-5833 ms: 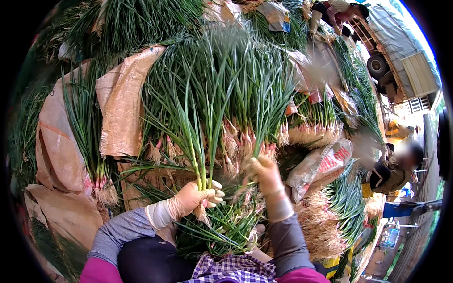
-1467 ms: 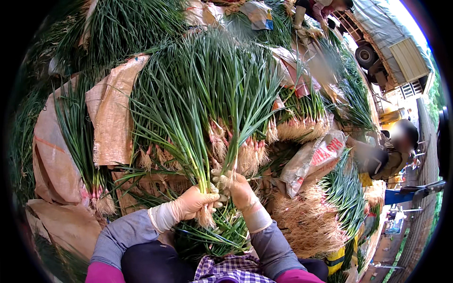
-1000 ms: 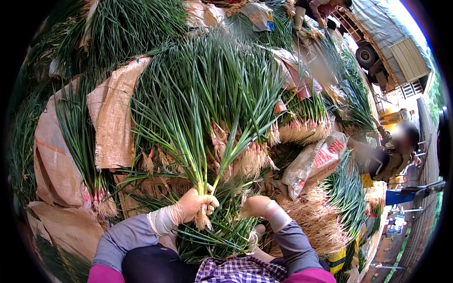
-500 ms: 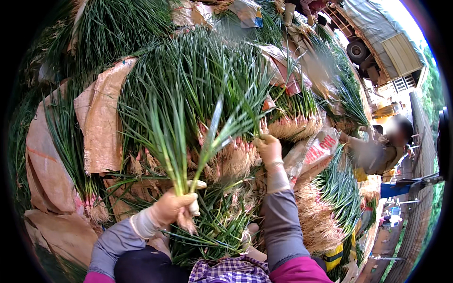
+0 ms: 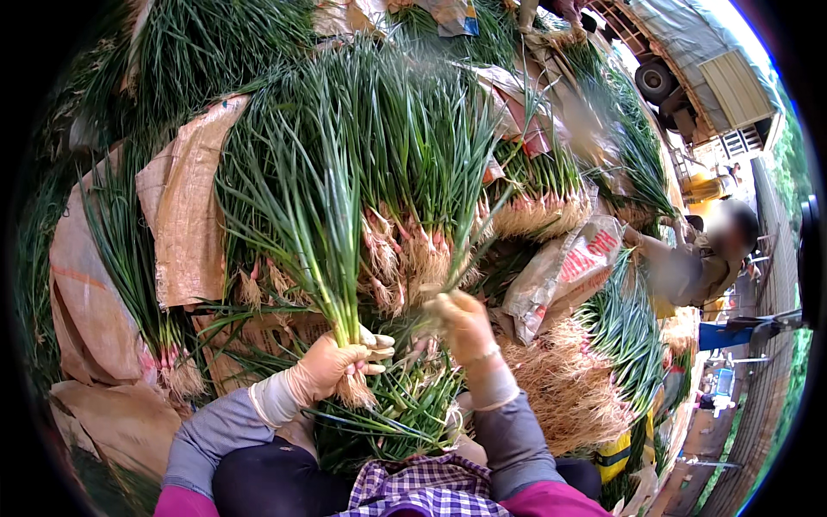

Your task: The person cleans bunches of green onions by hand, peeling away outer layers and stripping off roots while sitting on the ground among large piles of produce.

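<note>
The left hand (image 5: pixel 332 366), in a pale glove low in the middle of the frame, has its grip wrapped around a bunch of green onions (image 5: pixel 334 302) just above the roots (image 5: pixel 355 392); its outer fingers poke out loosely on the right. The right hand (image 5: pixel 465 327), right of centre, pinches a thin green stalk (image 5: pixel 459 269) in a closed grip (the fingertips and the stalk's lower end are smeared by motion). The bunch's leaf tips blend into the big pile (image 5: pixel 422 146) behind, so where they end is hard to tell. A person at the right (image 5: pixel 711 271) is partly blurred, and another at the top edge is cut off. The bunch fans upward, dark green above, yellow-green at the stems, with pale, stringy roots.
</note>
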{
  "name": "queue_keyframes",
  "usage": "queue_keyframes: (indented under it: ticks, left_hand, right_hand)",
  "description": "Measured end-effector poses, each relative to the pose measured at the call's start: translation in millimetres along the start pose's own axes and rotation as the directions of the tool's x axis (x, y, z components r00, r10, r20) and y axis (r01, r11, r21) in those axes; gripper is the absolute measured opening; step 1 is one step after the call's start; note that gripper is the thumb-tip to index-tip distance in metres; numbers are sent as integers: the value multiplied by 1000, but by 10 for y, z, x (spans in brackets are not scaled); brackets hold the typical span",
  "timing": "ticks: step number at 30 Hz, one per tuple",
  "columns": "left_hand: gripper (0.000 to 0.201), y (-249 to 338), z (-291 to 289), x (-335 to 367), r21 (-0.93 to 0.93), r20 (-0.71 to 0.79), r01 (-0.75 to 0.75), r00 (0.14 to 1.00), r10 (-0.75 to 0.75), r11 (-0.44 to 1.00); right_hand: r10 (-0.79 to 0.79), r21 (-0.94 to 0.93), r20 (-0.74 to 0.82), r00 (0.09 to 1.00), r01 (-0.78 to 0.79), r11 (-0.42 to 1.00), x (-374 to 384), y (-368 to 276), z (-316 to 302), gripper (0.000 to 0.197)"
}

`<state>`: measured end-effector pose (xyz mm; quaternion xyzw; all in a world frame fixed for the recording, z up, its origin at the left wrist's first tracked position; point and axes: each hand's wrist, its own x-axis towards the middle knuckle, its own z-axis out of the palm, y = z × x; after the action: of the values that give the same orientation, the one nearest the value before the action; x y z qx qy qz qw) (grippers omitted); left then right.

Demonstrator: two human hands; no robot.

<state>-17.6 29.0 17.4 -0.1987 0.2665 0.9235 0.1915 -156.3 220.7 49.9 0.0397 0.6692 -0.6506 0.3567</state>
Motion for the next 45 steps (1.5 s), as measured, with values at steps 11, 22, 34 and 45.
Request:
queue_keyframes:
  ticks: [11, 22, 34, 45]
  left_hand:
    - [20, 54, -129, 58, -28, -168, -38, 985, 33, 999]
    - [19, 185, -122, -104, -13, -93, -236, 968, 234, 972]
    - [19, 204, -45, -194, 47, -40, -208, 977, 210, 977]
    - [19, -185, 140, 105, 219, -35, -37, 998, 46, 975]
  right_hand:
    - [-429, -646, -748, 506, -705, 294, -1933, -1432, -2890, 27]
    - [-517, -956, 130, 846, 244, 159, 1137, -427, 452, 18]
    - [-37, -447, 28, 999, 46, 893, 918, -715, -178, 17]
    - [-37, 70, 75, 996, 32, 997, -35, 268, 266, 16]
